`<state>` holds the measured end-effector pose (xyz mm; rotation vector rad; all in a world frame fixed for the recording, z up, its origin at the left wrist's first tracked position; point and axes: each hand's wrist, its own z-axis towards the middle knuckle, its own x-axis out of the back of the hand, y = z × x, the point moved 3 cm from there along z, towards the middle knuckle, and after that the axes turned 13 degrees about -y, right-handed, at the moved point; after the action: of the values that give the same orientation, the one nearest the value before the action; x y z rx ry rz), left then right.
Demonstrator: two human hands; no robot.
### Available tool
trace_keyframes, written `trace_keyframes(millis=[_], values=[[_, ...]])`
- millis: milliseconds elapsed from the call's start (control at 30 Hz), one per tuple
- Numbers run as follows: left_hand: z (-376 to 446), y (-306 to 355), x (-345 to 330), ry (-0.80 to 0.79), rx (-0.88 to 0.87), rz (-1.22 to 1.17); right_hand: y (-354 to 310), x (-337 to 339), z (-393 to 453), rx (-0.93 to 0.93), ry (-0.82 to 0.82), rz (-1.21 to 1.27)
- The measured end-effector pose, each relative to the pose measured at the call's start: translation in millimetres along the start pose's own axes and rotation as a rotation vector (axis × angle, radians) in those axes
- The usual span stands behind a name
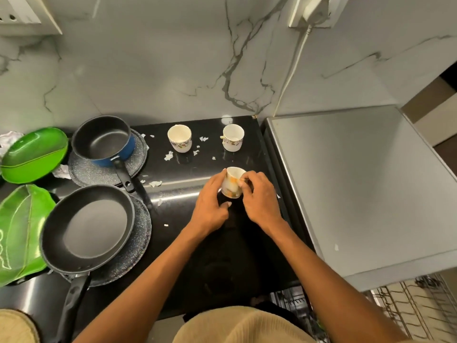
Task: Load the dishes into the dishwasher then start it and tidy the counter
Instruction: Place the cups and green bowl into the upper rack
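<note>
Cup (233, 182) — in 2 hands' grip

Black counter (188, 243): cups (179, 138), pans (86, 226), scraps (168, 155).

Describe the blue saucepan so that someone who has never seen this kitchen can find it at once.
Start at the black counter below the marble wall and go to its back left part. There the blue saucepan with a dark non-stick inside stands on a grey speckled round plate. Unlike the shallow black frying pan nearer the person, it is deep and blue outside.
</note>
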<state>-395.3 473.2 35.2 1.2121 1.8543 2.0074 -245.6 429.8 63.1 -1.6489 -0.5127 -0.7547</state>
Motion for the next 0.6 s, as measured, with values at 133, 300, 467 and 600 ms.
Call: trace_keyframes(millis=[133, 300, 467, 600], values=[[1, 26, -31, -0.043, -0.121, 0.013, 28, 34, -33, -0.033, 0.106, 0.079], [-2, 74, -88, -0.119, -0.242, -0.070, 69, 79, -89, -0.112, 0.175, 0.106], [-14, 117, -161, -0.257, -0.208, -0.078, 129, 120, -157, -0.229, 0.261, 0.296], [-30, 150, -224, -0.297, -0.146, -0.135, 171, 147, -218, -0.297, 0.308, 0.356]])
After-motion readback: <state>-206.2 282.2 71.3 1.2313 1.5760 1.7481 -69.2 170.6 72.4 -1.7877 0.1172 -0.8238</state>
